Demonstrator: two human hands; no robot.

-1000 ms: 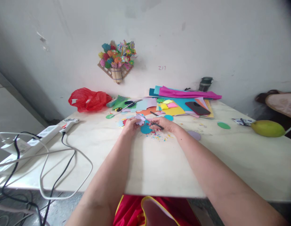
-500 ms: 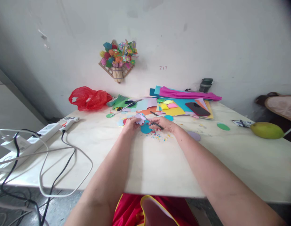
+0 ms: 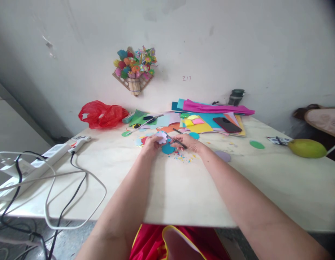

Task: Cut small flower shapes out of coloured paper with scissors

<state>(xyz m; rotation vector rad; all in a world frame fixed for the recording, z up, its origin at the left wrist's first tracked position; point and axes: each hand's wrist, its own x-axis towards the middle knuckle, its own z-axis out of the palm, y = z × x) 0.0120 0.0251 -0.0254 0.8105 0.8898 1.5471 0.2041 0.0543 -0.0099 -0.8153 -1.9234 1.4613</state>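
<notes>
Near the middle of the table, my left hand (image 3: 152,145) pinches a pale lilac paper flower (image 3: 161,137) with a scalloped edge. My right hand (image 3: 187,142) is closed around dark-handled scissors (image 3: 176,141), whose blades point left at the flower's right edge. A blue paper disc (image 3: 168,148) lies on the table below the flower, between both hands. Tiny coloured paper scraps (image 3: 183,157) are scattered just in front of it. Red and yellow cut paper pieces lie behind my left hand, partly hidden by it. Another blue disc (image 3: 194,135) rests beyond my right hand.
Coloured paper sheets (image 3: 205,124) with a phone (image 3: 227,125) on top lie at the back. Another pair of scissors (image 3: 149,118) sits left of them, beside a red plastic bag (image 3: 102,114). Power strips (image 3: 48,159) with looping cables occupy the left; a mango (image 3: 307,148) lies right.
The lilac flower has turned slightly in my left hand, and the scissors have shifted a little at its edge. Both hands stay in nearly the same place.
</notes>
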